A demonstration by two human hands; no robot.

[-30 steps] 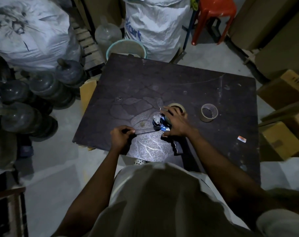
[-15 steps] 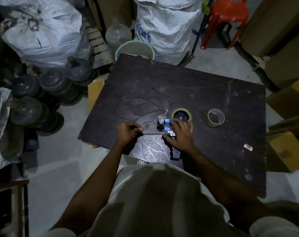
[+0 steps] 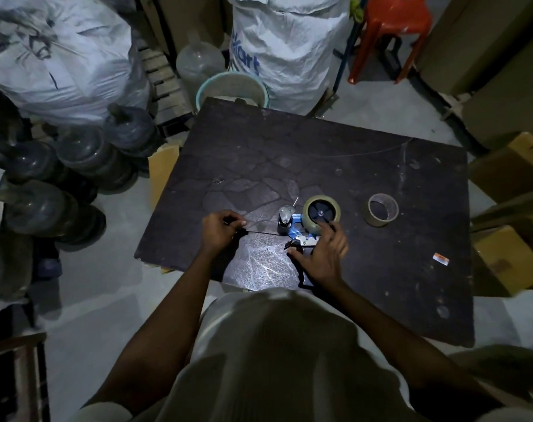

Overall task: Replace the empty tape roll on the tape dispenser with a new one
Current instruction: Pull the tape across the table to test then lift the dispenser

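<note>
A blue tape dispenser (image 3: 296,228) lies flat on the dark table (image 3: 320,153), its black handle pointing toward me. A new brownish tape roll (image 3: 321,213) sits on its black hub. A strip of tape runs left from the dispenser's roller to my left hand (image 3: 219,229), which pinches the strip's end. My right hand (image 3: 321,257) presses on the dispenser body, fingers touching the roll's near edge. The empty tape core (image 3: 382,209), a thin cardboard ring, lies on the table to the right, apart from both hands.
A small orange-white scrap (image 3: 441,258) lies at the table's right. Water jugs (image 3: 76,166) and white sacks (image 3: 55,56) crowd the left floor. A bucket (image 3: 231,86), a second sack and a red stool (image 3: 390,28) stand behind. Cardboard boxes (image 3: 509,245) line the right.
My right hand has slid off the new roll toward me, uncovering it, and now rests on the dispenser body. My left hand still holds the tape strip stretched to the left.
</note>
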